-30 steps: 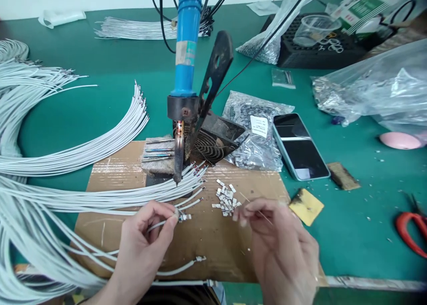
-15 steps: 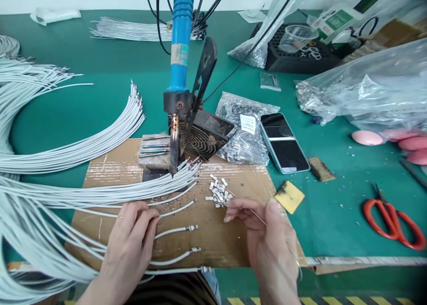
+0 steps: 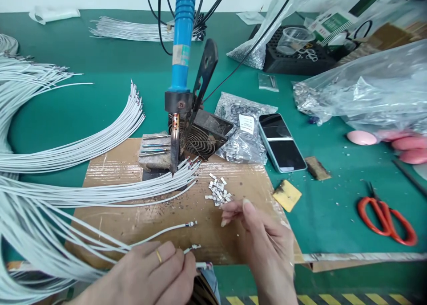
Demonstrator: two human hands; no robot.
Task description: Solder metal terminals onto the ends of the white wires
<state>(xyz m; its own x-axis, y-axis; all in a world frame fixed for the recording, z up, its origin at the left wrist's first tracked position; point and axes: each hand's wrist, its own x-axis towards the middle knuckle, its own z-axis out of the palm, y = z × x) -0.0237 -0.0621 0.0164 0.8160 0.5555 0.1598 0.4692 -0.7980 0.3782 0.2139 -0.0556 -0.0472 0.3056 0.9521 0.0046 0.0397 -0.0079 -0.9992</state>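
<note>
My left hand is closed at the front edge, its curled fingers over the white cables; the cable end in its grip is hidden beneath. A white cable with a metal terminal lies just beyond it, and further terminal ends stick out past its fingertips. My right hand is half turned up, thumb and fingers bent around a thin solder wire that hardly shows now. Its fingertips are beside a pile of small connectors on the brown cardboard. A blue-handled soldering iron stands tip down behind the cables.
Bundled white cables spread across the left. A sponge block with metal tips lies by the iron. To the right are a parts bag, a phone, a yellow sponge and red-handled scissors.
My left hand has moved down and right toward the front edge, and the cable end beside its fingers has left the cardboard. My right hand has shifted slightly, its thumb now nearer the fingertips.
</note>
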